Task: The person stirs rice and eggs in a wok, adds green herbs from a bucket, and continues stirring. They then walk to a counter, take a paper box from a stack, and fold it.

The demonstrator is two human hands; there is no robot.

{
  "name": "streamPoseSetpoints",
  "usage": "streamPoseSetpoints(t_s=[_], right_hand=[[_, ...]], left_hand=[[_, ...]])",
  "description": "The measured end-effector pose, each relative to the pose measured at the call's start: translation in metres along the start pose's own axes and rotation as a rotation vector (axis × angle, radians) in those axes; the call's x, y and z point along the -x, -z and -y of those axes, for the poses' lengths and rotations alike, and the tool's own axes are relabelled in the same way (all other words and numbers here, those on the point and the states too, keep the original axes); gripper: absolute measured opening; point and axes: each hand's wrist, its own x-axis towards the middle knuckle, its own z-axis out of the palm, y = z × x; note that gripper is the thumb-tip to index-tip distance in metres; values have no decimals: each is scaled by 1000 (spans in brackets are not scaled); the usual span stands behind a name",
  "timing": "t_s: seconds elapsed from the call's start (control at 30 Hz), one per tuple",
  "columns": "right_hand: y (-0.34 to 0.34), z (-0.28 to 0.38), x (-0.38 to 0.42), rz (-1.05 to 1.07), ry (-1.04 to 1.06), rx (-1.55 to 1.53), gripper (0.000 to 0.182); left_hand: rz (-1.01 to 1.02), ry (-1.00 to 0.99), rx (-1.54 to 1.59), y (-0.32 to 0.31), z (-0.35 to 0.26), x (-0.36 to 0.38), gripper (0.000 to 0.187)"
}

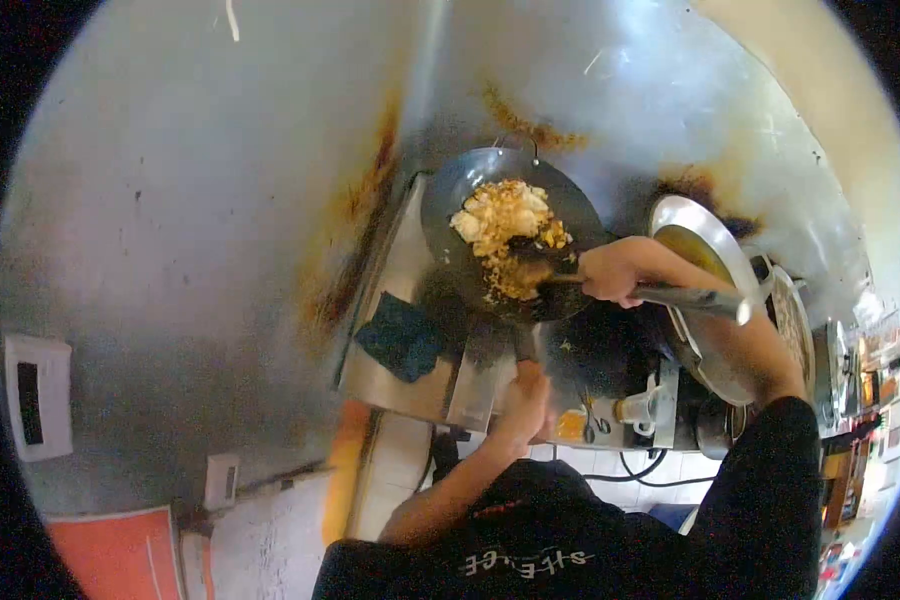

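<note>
A dark wok [582, 207] sits over the stove, with browned, lumpy food [505, 215] and paler chunks heaped in its middle and left. My left hand [527, 405] is closed round the wok's handle [527, 350] on the near side. In my right hand [610, 272] is a spatula [685, 297], gripped partway along its shaft over the wok's right rim. The spatula's metal handle end sticks out to the right, while its working end reaches into the food, blurred and partly hidden there.
A dark folded cloth [402, 335] lies on the metal counter [375, 385] left of the wok. To the right stands a large metal pan [690, 215], partly behind my right arm. Scissors [590, 430] and a white cup [638, 412] are near the front edge. Stained metal walls [210, 200] enclose the back and left.
</note>
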Motion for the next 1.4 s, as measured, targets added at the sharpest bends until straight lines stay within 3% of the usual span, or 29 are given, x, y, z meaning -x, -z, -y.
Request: streamPoseSetpoints(t_s=[0.07,0.13,0.2,0.3,0.4,0.47,0.53,0.57,0.63,0.7,0.77,0.8,0.83,0.87,0.9,0.93,0.97,1.0,1.07,1.13,1.2,1.3,1.4], right_hand=[[-27,25,-23,-259,-198,-158,45],[-13,56,-51,-602,-550,-280,51],[-28,79,-19,-509,-473,-322,49],[-26,65,-37,-560,-450,-254,45],[-35,34,-15,-610,-388,-308,31],[-2,37,68,-252,-344,-685,27],[-10,15,29,-429,-273,-157,27],[-33,19,0,-528,-289,-51,27],[-79,29,-57,-725,-350,159,27],[-77,39,-51,-941,-337,329,27],[-57,67,-23,-693,-439,-239,28],[-75,76,-21,-683,-197,-169,27],[-70,60,-39,-665,-356,-154,26],[-89,60,-63,-616,-505,-167,24],[-83,41,-53,-811,-328,-134,23],[-24,40,-23,-276,-193,142,20],[-1,38,12,-294,-255,-128,19],[6,39,32,-296,-300,-410,18],[3,33,47,-241,-226,-266,18],[11,38,55,-179,-189,-177,19],[20,49,72,-126,-172,-207,19],[22,57,86,-50,-131,-423,18],[0,65,30,-169,-172,-352,17]], left_hand=[[-5,-33,-100,-19,1,6,25],[30,-37,-49,-16,16,-9,28],[25,-57,-35,9,25,-20,33],[73,149,-5,-6,5,-9,35],[106,89,57,-9,6,-2,35],[84,95,154,9,-11,3,38],[90,142,255,13,-28,18,43],[136,142,363,21,-17,17,43],[-101,-33,35,84,62,1,38],[-353,-195,-38,110,57,-18,34],[-521,-35,-252,126,102,34,34],[-530,29,-531,154,128,31,35],[-536,12,-769,162,128,-15,36],[-434,2,-709,167,146,-30,37],[-334,37,-665,179,167,-19,38],[-239,53,-639,187,161,-18,39],[-316,-98,-365,160,130,-4,42],[-328,-100,-192,165,137,-11,42],[-343,-90,182,181,159,-28,41],[-112,72,222,187,136,-17,38],[25,463,768,216,141,-23,39],[-243,606,227,217,104,-3,37],[-136,158,27,143,41,1,40]])
